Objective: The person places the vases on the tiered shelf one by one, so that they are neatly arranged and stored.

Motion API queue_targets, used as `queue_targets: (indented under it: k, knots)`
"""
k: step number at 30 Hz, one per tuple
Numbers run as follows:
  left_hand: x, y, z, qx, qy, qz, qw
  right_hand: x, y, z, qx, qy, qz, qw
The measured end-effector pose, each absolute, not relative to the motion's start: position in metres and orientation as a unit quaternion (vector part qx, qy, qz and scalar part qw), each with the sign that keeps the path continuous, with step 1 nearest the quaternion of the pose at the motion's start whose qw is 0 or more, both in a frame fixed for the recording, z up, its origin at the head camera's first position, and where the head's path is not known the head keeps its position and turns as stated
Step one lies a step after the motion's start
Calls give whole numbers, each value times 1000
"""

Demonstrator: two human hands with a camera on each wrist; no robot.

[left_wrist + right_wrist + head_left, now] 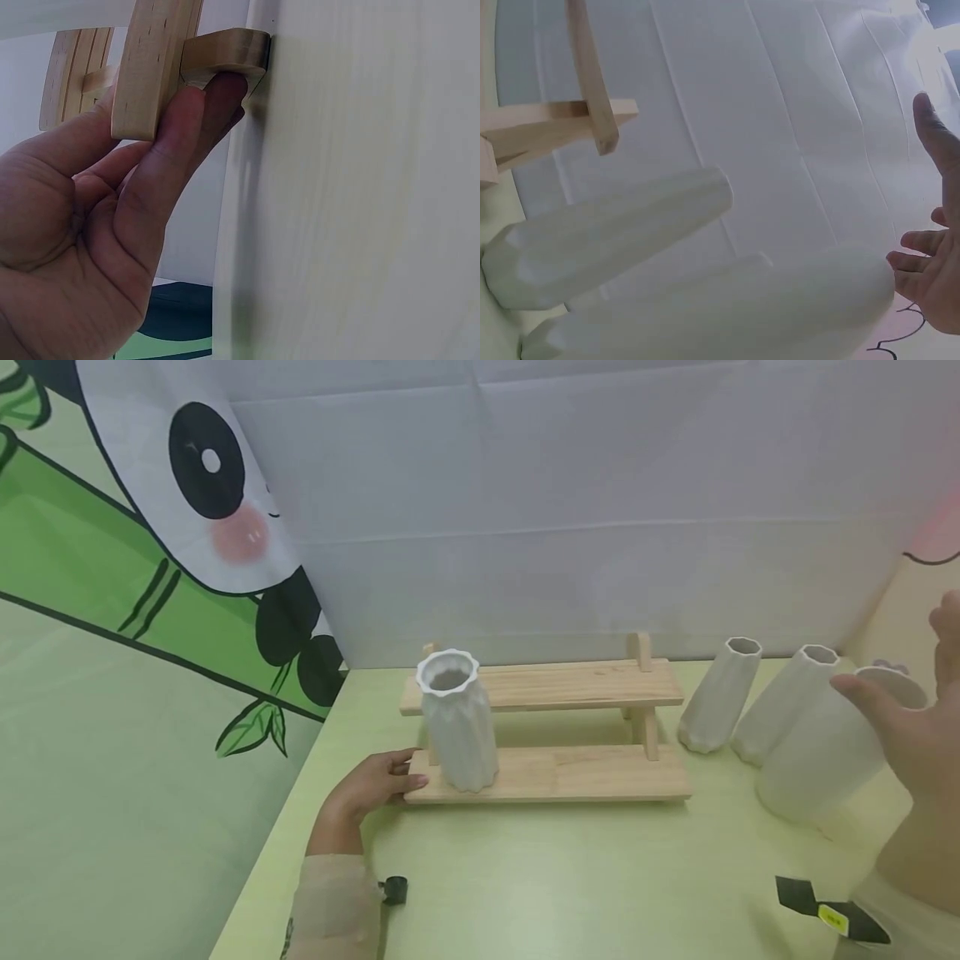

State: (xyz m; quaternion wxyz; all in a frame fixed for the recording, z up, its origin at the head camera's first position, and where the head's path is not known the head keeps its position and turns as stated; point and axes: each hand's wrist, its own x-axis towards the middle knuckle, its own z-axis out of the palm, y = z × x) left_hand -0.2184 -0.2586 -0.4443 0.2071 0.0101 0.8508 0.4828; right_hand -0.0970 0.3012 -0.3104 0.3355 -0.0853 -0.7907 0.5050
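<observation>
A two-tier wooden shelf (585,774) stands on the table. My left hand (378,783) grips the left end of its lower board; in the left wrist view the fingers reach under the wood (142,67). On that board, at the left, a white ribbed vase (467,735) stands upright with a scalloped rim. My right hand (918,735) is raised at the far right beside a wide white vase (813,760), thumb spread from the fingers. In the right wrist view its fingertips are close to the vase's rim; whether they touch cannot be told.
Two slimmer white vases (720,697) stand right of the shelf, partly behind the wide one. A small greyish-purple thing (891,666) shows behind its rim. White cloth (555,527) hangs behind the pale table (562,877), and a panda-print cloth (150,710) hangs at the left.
</observation>
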Motion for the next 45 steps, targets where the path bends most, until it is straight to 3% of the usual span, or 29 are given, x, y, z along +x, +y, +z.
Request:
queue_targets:
  k: [4,21,35,45]
  knots:
    - [-218,-259,-443,5,854,478,205,-98,320,-319,-118,-794,510,310]
    - [-219,-258,-445,15,848,489,204,-110,362,-354,-65,-825,514,224]
    - [-218,-258,-445,15,843,496,206,-118,374,-365,45,-694,693,190]
    - [-217,-256,-443,10,842,495,214,-120,374,-365,50,-706,686,168]
